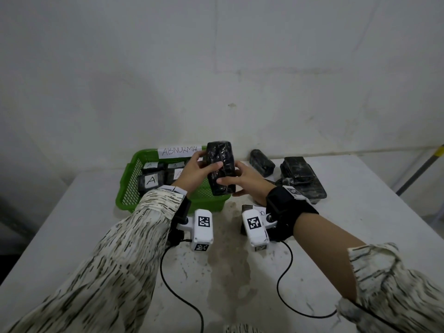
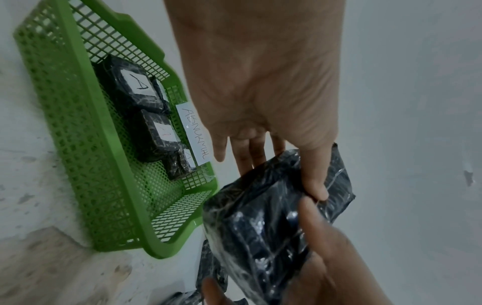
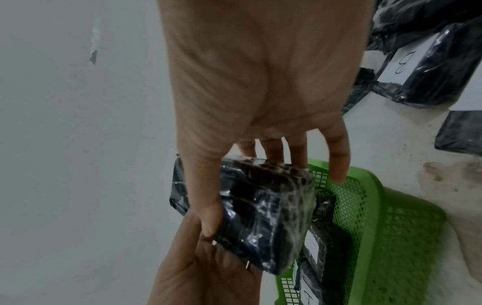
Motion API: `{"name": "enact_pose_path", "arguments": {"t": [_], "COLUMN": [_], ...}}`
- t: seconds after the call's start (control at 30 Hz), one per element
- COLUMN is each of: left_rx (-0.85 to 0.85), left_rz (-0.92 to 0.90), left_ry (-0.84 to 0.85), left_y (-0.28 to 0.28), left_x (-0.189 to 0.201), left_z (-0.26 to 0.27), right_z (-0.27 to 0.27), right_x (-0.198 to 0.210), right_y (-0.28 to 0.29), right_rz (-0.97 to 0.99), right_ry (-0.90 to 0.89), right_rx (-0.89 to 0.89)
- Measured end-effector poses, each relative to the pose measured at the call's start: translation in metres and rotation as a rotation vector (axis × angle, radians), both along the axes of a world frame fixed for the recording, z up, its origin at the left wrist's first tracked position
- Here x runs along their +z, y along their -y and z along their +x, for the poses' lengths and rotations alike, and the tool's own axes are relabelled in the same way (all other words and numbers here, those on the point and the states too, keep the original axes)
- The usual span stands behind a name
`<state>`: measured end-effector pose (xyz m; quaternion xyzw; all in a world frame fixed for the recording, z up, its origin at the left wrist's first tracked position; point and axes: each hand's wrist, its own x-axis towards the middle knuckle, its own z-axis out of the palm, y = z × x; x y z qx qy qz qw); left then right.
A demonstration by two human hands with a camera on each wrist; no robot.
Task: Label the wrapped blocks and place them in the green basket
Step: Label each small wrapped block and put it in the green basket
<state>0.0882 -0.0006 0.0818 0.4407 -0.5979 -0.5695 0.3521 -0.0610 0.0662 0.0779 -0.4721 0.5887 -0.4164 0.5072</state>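
Both hands hold one wrapped block (image 1: 220,168) upright in the air, above the near right corner of the green basket (image 1: 127,188). The left hand (image 1: 195,170) grips its left long edge, thumb across the front face and fingers behind. The right hand (image 1: 242,180) grips the right long edge lower down in the same manner. No label shows on the face turned to the head camera.

The basket rests on the white table (image 1: 336,248) and already contains several labelled blocks (image 1: 151,180), each marked "A". A paper tag (image 1: 179,150) reading "ABNORMAL" is fixed to the far rim. A pile of further blocks (image 1: 298,175) lies on the table to the right.

Handling assessment: the block appears rigid and moderately heavy, as it keeps its shape under two-hand support. The glossy film wrap is creased and probably slippery. Hold across the narrow dimension, thumb opposing fingers on the two broad faces, near mid-length. Avoid pinching loose film alone, since it may tear or slide.
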Motion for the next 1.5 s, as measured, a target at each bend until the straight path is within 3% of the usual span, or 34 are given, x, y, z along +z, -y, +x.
{"name": "enact_pose_path", "arguments": {"t": [0.2, 0.4, 0.6, 0.77, 0.87, 0.97, 1.07, 1.17, 1.5], "left_rx": [-0.061, -0.058, -0.067, -0.152, -0.073, 0.013, 0.089, 0.015, -0.086], "left_rz": [0.020, 0.084, 0.025, -0.012, -0.079, 0.128, 0.204, 0.242, 0.208], "left_ry": [0.053, -0.038, -0.032, 0.076, 0.169, 0.011, -0.113, -0.191, -0.178], "left_y": [-0.001, -0.002, -0.003, -0.007, -0.006, -0.007, -0.005, -0.004, -0.008], "left_x": [0.000, 0.005, 0.005, 0.004, 0.002, 0.006, 0.010, 0.012, 0.002], "left_z": [0.003, 0.001, 0.002, 0.003, 0.001, -0.002, -0.001, 0.003, 0.004], "right_z": [-0.002, 0.001, 0.001, 0.000, 0.000, 0.000, -0.003, -0.006, -0.007], "right_x": [0.004, 0.002, 0.000, 0.003, 0.000, -0.008, -0.013, -0.012, 0.000], "right_y": [0.004, 0.004, 0.004, 0.006, 0.005, 0.006, 0.008, 0.010, 0.005], "right_rz": [-0.028, -0.021, 0.012, -0.029, -0.132, -0.259, -0.303, -0.299, -0.393], "right_ry": [-0.003, -0.006, 0.012, -0.029, -0.143, -0.264, -0.269, -0.307, -0.356], "right_rx": [-0.041, -0.001, 0.020, -0.016, -0.103, -0.146, -0.100, -0.061, 0.017]}}
